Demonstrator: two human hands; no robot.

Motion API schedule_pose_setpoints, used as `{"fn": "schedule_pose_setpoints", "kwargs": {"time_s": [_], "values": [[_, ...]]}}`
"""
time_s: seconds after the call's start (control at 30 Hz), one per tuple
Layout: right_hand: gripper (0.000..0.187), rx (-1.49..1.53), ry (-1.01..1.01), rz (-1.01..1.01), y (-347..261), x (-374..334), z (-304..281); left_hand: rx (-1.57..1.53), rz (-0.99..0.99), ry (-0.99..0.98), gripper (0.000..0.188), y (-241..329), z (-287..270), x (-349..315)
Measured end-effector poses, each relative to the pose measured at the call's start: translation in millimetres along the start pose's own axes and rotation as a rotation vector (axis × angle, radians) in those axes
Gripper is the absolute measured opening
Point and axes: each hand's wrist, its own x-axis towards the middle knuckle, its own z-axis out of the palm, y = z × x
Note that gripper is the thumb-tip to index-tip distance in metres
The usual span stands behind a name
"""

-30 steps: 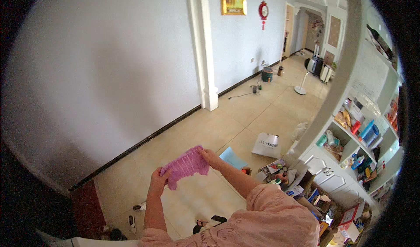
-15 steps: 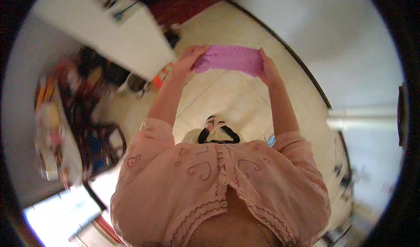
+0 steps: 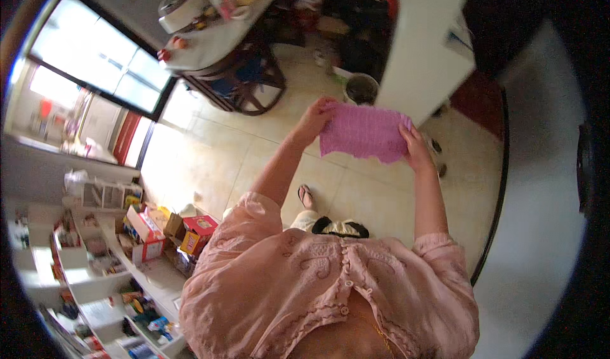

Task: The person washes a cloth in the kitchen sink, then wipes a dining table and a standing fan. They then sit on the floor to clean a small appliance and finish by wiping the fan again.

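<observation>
A purple cloth [image 3: 365, 132] with a crinkled, ribbed texture is stretched between my two hands, out in front of me above the floor. My left hand [image 3: 314, 119] pinches its upper left corner. At the right edge my right hand [image 3: 413, 144] grips it, thumb lying on the near face. The cloth hangs nearly flat, its lower edge wavy. Both arms reach forward, and the fingers behind the cloth are hidden.
Ahead stand a bucket [image 3: 361, 89] and a white partition [image 3: 419, 47]. A dark round-framed chair [image 3: 244, 86] sits by a cluttered table [image 3: 216, 53]. White shelves [image 3: 95, 276] and cardboard boxes [image 3: 149, 232] fill the lower left; a pale wall [image 3: 540, 200] runs along the right.
My view has swung left, bringing the window, shelves and boxes in. The cloth shows more of its face and sits lower and farther right in view. Both hands still hold it.
</observation>
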Motion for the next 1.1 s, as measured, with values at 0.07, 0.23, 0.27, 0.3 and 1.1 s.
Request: {"fn": "schedule_pose_setpoints", "kwargs": {"time_s": [0.07, 0.23, 0.27, 0.3, 1.1], "values": [[0.033, -0.093, -0.131, -0.013, 3, 40, 33, 0.017, 0.035, 0.046, 0.025, 1, -42, 0], [0.022, 0.035, -0.417, 0.018, 14, 88, 145, -0.113, 0.056, 0.201, 0.027, 22, -141, -24], [0.023, 0.021, -0.418, 0.07, 14, 98, 167, -0.129, 0.067, 0.214, 0.027, 19, -162, -22], [0.026, 0.045, -0.415, 0.085, 18, 103, 192, -0.146, 0.066, 0.229, 0.027, 25, -180, -27], [0.012, -0.542, -0.85, -0.169, -6, 363, 510, -0.064, -0.127, 0.732, 0.019, 70, -451, 105]]}}
